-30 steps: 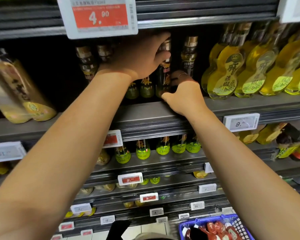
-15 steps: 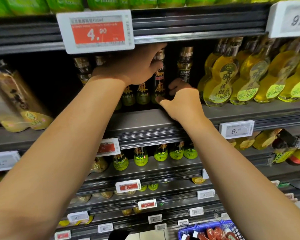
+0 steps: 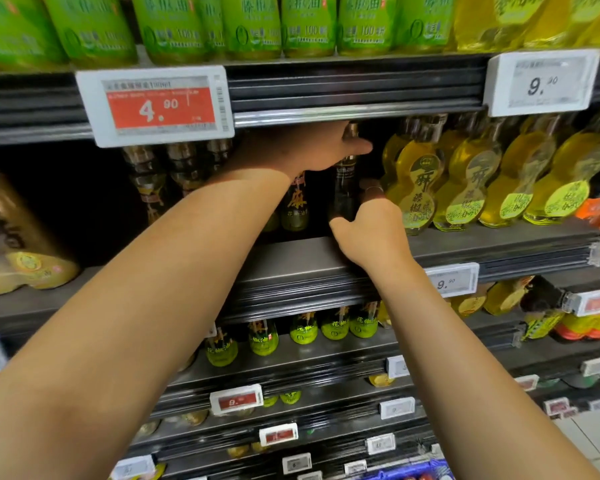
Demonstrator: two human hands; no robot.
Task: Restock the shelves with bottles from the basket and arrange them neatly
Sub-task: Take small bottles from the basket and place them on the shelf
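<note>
Both arms reach up to the middle shelf [image 3: 291,258], under the red 4.90 price tag [image 3: 156,105]; left hand [image 3: 305,150] is curled over the top/neck of a dark bottle [image 3: 343,192], thumb tip sticking out to the right by the cap; right hand [image 3: 371,226] is lower, fingers curled round the same bottle's lower body from the right side, a ring on one finger; bottle is upright, bottom at or near the shelf surface, but the hand hides the contact so can't tell if it's fully set down. Just left of it stands another dark bottle w/ orange character label [image 3: 297,206], more dark bottles [image 3: 181,168] further left behind the left forearm; just right of the held bottle, touching or nearly so, a row of yellow gourd-shaped oil bottles [image 3: 420,178] runs to the frame edge. Far left of that shelf a pale gold pouch-like pack [image 3: 18,244], blurred. Top shelf: green-labelled bottles [image 3: 174,26], then yellow ones at right; white 9.90 tag [image 3: 541,81] on its rail. Shelf below: small green-label bottles [image 3: 305,332] in a row between the forearms. Blue basket [image 3: 430,471] only a sliver at bottom edge, right of centre, something red inside; contents can't be made out.
</note>
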